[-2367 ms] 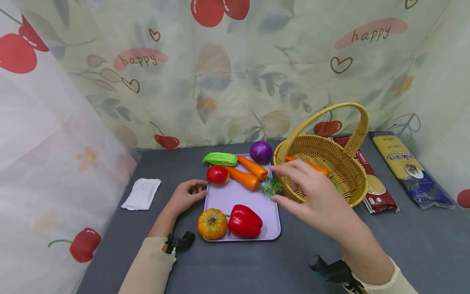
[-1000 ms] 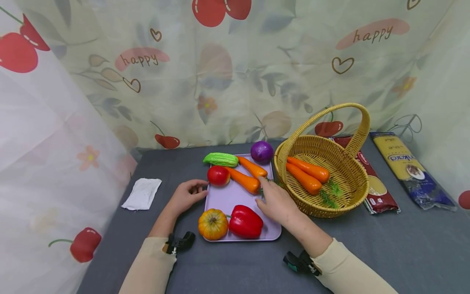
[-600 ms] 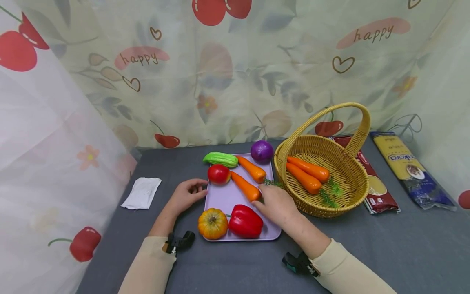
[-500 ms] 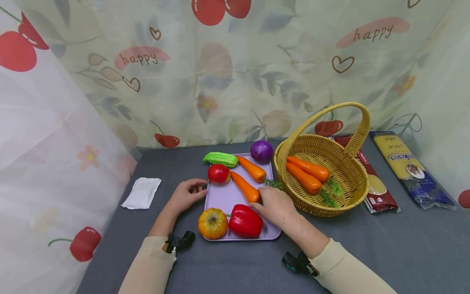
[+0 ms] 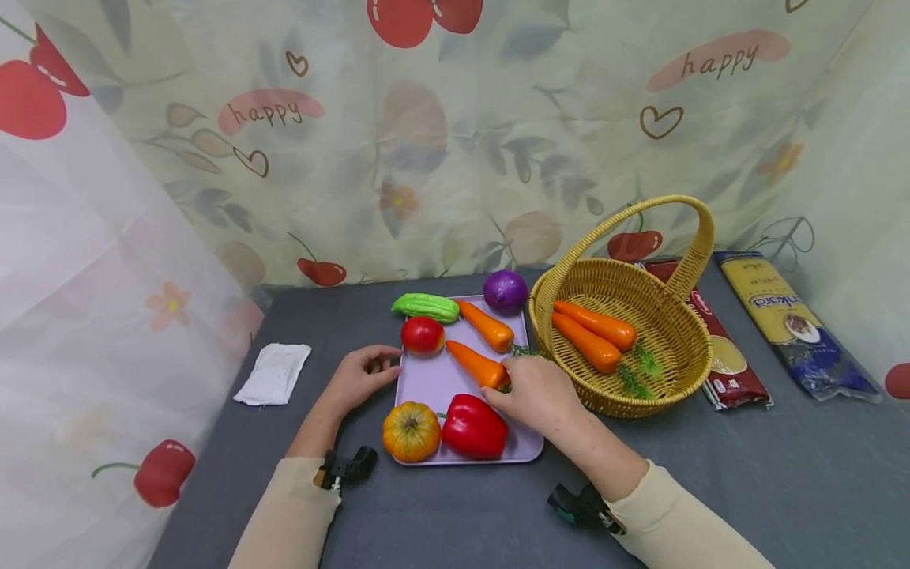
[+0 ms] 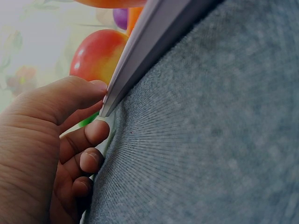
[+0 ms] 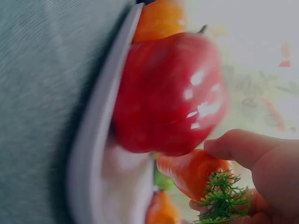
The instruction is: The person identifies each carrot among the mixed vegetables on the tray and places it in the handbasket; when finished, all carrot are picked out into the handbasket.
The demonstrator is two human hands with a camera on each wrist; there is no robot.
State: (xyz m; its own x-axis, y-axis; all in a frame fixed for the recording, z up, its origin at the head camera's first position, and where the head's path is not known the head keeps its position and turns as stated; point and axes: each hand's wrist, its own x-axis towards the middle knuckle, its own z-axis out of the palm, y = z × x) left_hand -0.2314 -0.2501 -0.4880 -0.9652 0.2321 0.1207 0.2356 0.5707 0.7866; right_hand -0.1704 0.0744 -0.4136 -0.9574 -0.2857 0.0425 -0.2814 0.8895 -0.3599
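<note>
At the lilac tray's (image 5: 426, 387) left edge, my left hand (image 5: 364, 378) pinches the rim between thumb and curled fingers (image 6: 97, 133). My right hand (image 5: 538, 393) grips an orange carrot (image 5: 476, 365) by its thick, leafy end; in the right wrist view its green top (image 7: 222, 198) shows beside the fingers. A second carrot (image 5: 486, 326) lies behind it on the tray. Nearest below the right hand sits a red bell pepper (image 5: 475, 427), with a small yellow-orange pumpkin (image 5: 411, 431) to its left. A tomato (image 5: 423, 336) lies near my left fingertips.
A wicker basket (image 5: 693, 371) with two carrots (image 5: 586, 341) stands right of the tray. A green gourd (image 5: 426, 307) and a purple onion-like ball (image 5: 505, 292) lie at the tray's back. Two food packets (image 5: 796, 324) lie far right, a white packet (image 5: 273, 374) left.
My right hand has left the basket, where two carrots now show, and reached the tray. It has taken hold of the front carrot, whose thick end has shifted toward the pepper. The left hand stays put.
</note>
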